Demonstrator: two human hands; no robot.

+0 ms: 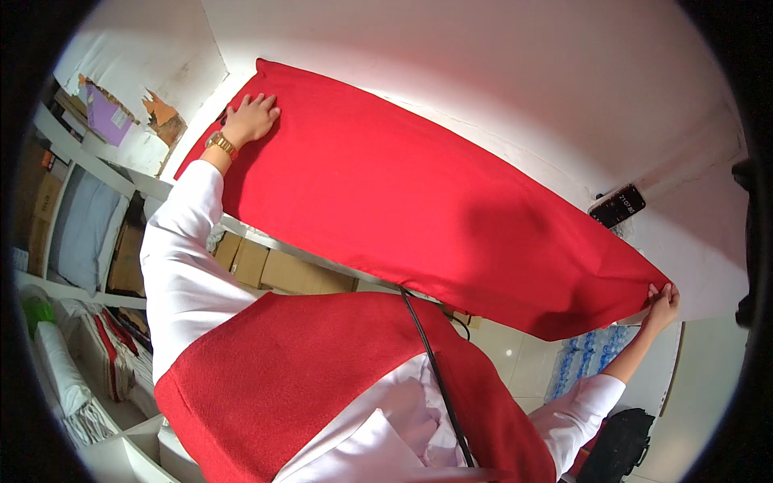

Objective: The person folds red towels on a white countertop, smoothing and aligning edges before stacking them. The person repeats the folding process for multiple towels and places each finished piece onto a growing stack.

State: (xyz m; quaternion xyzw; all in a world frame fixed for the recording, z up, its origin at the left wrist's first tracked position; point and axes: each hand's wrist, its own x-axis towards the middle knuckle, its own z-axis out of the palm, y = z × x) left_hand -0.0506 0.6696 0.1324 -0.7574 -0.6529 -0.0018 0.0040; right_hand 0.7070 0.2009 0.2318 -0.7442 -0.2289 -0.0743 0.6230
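Note:
A long piece of red cloth [386, 181] lies stretched over a white surface against the wall, its lower edge hanging over the front. My left hand [252, 118], with a gold watch at the wrist, rests flat with spread fingers near the cloth's upper left end. At the far right corner, my right hand [663, 300] pinches the cloth's edge between thumb and fingers. A dark shadow falls on the right part of the cloth.
Beyond the cloth's right part, a phone [617, 206] leans near the wall. Cardboard boxes [290, 271] stand below the surface's front edge. White shelving [121, 302] with folded textiles is at left. Bottled water packs [586, 356] and a black bag [616, 444] are at lower right.

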